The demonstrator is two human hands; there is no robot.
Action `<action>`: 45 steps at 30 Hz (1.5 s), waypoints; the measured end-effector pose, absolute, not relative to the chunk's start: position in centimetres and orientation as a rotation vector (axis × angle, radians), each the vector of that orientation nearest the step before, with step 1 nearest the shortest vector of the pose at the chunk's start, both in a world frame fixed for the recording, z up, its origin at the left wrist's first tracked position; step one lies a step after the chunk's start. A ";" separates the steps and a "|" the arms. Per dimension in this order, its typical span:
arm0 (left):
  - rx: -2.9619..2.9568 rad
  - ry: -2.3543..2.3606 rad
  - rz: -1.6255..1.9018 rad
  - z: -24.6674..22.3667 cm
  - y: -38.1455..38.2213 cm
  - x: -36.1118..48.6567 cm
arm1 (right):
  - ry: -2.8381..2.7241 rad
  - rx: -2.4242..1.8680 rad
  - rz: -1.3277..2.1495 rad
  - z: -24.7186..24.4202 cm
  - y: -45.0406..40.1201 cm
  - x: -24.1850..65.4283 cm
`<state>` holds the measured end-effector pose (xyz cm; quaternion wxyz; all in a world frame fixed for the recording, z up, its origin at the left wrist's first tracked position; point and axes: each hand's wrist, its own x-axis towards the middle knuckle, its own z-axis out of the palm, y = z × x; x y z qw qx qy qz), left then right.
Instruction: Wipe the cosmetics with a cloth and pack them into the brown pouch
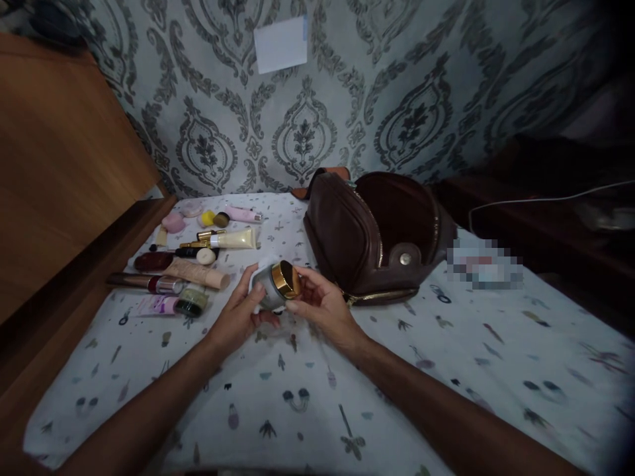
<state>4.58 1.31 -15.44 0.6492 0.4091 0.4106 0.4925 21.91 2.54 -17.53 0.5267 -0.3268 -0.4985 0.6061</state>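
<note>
The left hand holds a small, round, grey jar in the middle of the frame. The right hand has its fingers closed on the jar's shiny gold lid. The jar tips over, with its lid to the right. Just behind the right hand, right of the middle, sits a big dark brown leather bag with its zip wide open. At the left of the frame, a pale yellow tube, a skin-coloured tube and a little green jar lie on a white cloth with small pictures.
</note>
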 end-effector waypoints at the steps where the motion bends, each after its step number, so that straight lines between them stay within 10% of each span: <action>1: 0.896 0.943 1.105 -15.5 1.3 4.6 | -1.227 -0.802 1.409 -17.6 2.6 21.9; 45: 2.874 1.051 1.150 -15.1 -0.3 4.5 | -1.665 -1.213 0.658 -17.2 2.1 22.3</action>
